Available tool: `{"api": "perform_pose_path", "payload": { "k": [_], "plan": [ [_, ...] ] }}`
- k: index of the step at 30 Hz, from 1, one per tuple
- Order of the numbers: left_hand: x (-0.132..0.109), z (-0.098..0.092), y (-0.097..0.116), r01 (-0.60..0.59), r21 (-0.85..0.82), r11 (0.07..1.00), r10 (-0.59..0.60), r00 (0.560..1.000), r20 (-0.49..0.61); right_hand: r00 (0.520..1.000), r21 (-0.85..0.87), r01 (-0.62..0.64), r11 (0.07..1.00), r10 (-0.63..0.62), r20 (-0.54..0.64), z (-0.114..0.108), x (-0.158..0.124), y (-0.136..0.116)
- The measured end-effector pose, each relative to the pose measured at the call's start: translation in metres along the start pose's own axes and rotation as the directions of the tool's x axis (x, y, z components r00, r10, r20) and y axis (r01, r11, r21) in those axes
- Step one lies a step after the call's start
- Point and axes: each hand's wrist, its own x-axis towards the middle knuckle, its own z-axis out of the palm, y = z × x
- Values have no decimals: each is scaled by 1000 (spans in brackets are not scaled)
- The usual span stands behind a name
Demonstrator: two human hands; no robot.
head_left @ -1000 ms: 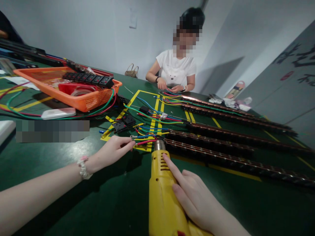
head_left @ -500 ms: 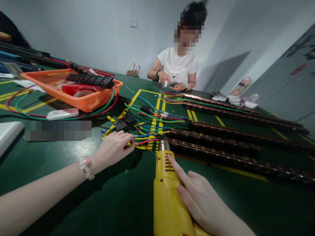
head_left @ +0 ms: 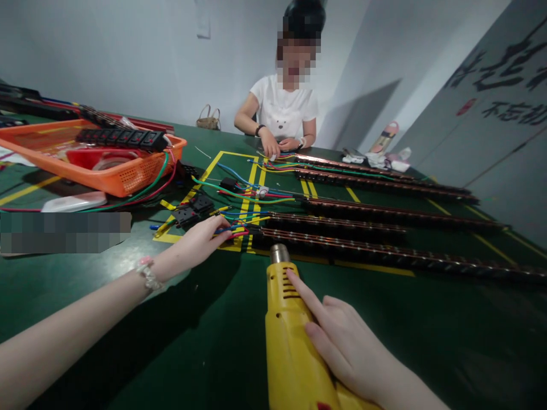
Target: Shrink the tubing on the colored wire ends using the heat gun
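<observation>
My right hand [head_left: 342,347] grips a yellow heat gun [head_left: 288,336], index finger stretched along its body; the metal nozzle [head_left: 279,254] points away from me at the near end of a long dark strip [head_left: 384,256]. My left hand [head_left: 199,242] reaches forward with its fingertips pinched on a bundle of coloured wires [head_left: 239,230] that run into the strips. Black sockets [head_left: 190,212] lie just beyond that hand.
An orange basket [head_left: 123,176] holding black switches and a red tray stands at the left. Several long dark strips cross the green table [head_left: 205,341] to the right. A person in a white shirt [head_left: 284,114] sits opposite, hands on wires.
The view has swung right. My left hand slid forward along the wires, and the heat gun nozzle now sits a little back from the wire ends.
</observation>
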Motion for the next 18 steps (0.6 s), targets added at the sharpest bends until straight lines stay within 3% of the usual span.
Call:
{"api": "perform_pose_path", "payload": {
  "k": [3,9,18],
  "plan": [
    [0,3,3,54,-54,997,-56,998,-31,998,56,-60,997,59,25,1,-12,5],
    [-7,20,9,13,-66,998,-25,982,-186,999,15,-42,999,42,12,1,-14,5],
    [0,43,33,-108,-192,975,75,982,-172,999,-4,-39,999,39,11,0,-11,5]
  ]
}}
